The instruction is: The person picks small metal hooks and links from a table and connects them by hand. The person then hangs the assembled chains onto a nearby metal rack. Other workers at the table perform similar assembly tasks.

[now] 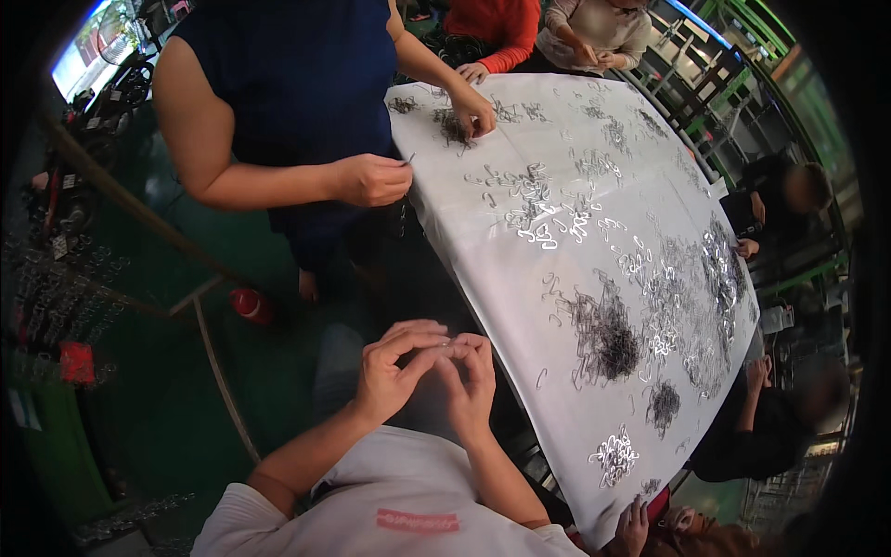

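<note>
My left hand [393,369] and my right hand [470,382] meet in front of my chest, just off the near left edge of the white-covered table [501,288]. The fingertips of both are pinched together, with a small shiny bit showing between them. It is too small and too covered by the fingers to name. The nearest heap on the table is a dark pile of thin bent metal hooks [614,345], to the right of my hands. Shinier, S-like hooks [543,227] lie scattered farther up the cover.
A co-worker in a dark blue top [302,84] stands at the table's left side, one hand over a small hook pile [452,127]. Other people sit or stand around the far and right edges. A red object [251,304] rests on the green floor near a metal frame [223,381].
</note>
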Demonstrator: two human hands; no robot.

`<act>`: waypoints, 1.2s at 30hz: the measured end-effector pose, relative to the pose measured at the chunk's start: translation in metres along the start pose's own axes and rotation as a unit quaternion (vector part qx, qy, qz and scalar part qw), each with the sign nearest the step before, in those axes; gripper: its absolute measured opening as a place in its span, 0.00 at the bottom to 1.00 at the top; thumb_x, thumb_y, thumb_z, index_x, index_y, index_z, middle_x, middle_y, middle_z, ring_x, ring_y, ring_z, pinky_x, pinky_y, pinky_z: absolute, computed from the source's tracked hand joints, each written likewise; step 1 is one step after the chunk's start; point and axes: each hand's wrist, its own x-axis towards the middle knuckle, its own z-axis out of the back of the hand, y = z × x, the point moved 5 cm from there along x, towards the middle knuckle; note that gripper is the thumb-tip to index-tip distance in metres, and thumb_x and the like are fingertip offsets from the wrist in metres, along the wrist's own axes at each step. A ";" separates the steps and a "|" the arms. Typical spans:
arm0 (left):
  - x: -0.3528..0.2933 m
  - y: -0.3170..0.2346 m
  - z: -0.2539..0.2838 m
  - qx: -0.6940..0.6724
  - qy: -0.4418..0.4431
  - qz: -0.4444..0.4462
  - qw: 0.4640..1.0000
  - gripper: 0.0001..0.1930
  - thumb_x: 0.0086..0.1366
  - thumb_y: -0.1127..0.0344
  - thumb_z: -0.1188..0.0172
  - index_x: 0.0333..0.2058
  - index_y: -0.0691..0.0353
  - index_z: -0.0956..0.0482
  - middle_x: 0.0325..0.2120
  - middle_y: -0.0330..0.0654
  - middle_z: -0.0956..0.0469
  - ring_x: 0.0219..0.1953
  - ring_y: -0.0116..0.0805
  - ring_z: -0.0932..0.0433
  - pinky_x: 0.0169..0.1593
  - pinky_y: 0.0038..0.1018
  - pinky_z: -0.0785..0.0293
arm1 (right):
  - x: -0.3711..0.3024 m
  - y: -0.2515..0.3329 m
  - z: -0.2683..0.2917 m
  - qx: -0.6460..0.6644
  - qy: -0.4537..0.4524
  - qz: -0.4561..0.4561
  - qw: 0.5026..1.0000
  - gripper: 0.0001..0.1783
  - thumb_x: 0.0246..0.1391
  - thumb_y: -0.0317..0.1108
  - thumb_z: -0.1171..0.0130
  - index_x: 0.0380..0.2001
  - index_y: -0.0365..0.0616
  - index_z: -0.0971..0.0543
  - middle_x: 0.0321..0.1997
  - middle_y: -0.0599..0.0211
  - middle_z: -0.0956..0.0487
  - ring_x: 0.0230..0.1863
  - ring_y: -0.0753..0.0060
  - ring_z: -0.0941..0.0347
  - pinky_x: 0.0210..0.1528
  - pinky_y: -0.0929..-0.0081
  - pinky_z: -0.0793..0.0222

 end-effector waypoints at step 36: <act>-0.005 0.037 -0.005 0.000 0.004 -0.013 1.000 0.08 0.54 0.81 0.37 0.34 0.65 0.17 0.36 0.43 0.20 0.44 0.39 0.23 0.50 0.30 0.28 | 0.183 -0.147 0.160 -0.408 0.170 -0.150 0.884 0.14 0.54 0.39 0.40 0.36 0.38 0.20 0.31 0.57 0.18 0.34 0.61 0.22 0.38 0.67 0.30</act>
